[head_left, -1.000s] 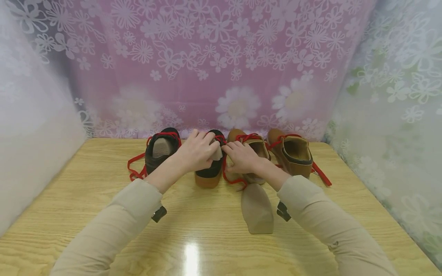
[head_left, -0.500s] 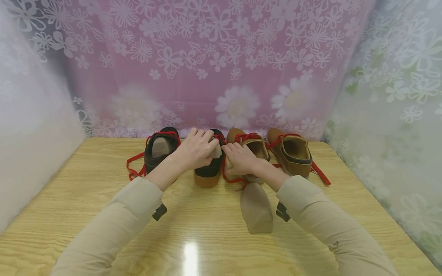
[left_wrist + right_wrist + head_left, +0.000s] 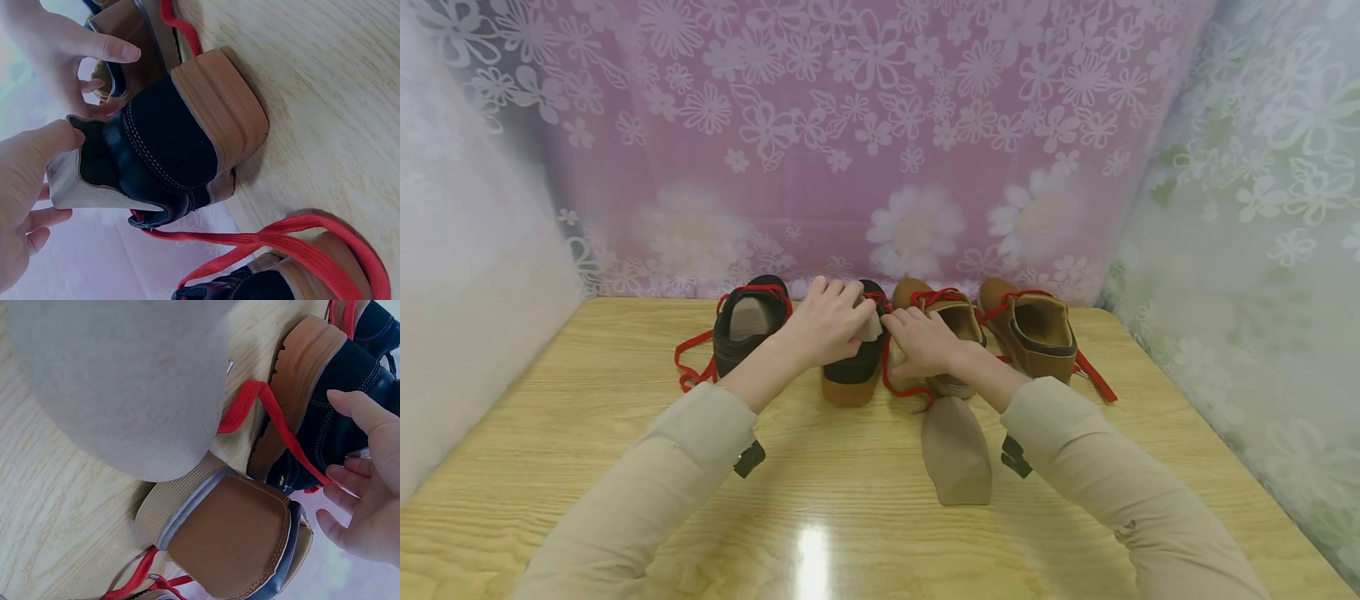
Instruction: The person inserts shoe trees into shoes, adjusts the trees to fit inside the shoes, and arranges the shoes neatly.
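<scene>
My left hand [image 3: 825,323] pinches a grey-beige shoe insert [image 3: 65,178], thumb on one face and fingers on the other. That insert sticks up out of the opening of a black shoe [image 3: 165,134] with an orange-brown sole; its lower part is hidden inside. Along the shoe's right side, my right hand [image 3: 375,469] has its thumb out straight and its fingers loosely bent, close to the black upper and a red lace [image 3: 284,428]. A second insert [image 3: 957,454], round at one end and flat at the other, lies on the table behind a brown shoe [image 3: 231,534].
Another black shoe [image 3: 730,354] on the left has an insert [image 3: 750,317] inside and loose red laces [image 3: 692,358]. A second brown shoe [image 3: 1048,367] stands at the right end of the row. Behind the wooden table [image 3: 700,517] hangs a pink flowered curtain [image 3: 820,208].
</scene>
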`<state>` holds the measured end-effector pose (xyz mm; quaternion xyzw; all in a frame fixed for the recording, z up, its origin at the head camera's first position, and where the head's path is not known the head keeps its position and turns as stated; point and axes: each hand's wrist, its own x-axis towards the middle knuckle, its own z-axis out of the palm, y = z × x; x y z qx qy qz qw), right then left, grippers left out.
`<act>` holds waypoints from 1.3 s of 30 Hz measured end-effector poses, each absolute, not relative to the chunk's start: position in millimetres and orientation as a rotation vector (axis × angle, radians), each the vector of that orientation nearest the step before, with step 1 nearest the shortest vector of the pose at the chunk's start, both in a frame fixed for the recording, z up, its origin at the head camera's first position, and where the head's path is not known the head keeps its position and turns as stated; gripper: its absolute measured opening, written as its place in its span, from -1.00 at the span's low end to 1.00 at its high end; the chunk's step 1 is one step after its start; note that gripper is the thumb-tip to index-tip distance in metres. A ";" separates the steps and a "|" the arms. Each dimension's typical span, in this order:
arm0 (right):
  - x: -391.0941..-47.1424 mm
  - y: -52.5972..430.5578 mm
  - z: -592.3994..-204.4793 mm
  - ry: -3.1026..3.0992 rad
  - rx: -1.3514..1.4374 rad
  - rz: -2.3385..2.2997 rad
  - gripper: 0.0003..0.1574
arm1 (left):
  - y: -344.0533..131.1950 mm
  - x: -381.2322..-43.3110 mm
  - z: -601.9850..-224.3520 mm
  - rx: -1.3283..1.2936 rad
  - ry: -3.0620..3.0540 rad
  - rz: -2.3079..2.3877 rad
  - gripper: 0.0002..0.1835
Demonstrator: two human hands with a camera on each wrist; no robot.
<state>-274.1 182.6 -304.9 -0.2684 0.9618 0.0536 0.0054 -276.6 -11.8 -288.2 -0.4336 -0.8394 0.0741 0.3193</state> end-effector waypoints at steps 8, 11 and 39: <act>-274.0 184.4 -306.1 3.008 -0.853 0.128 -0.07 | -11.6 -278.3 -289.4 -1.124 -2.256 0.198 -0.60; -274.1 185.3 -306.5 3.004 -0.861 0.120 -0.07 | -12.2 -278.9 -289.9 -1.120 -2.253 0.192 -0.61; -276.3 187.4 -305.3 2.993 -0.884 0.119 -0.08 | -2.6 -277.8 -287.5 -1.038 -2.354 0.265 -0.71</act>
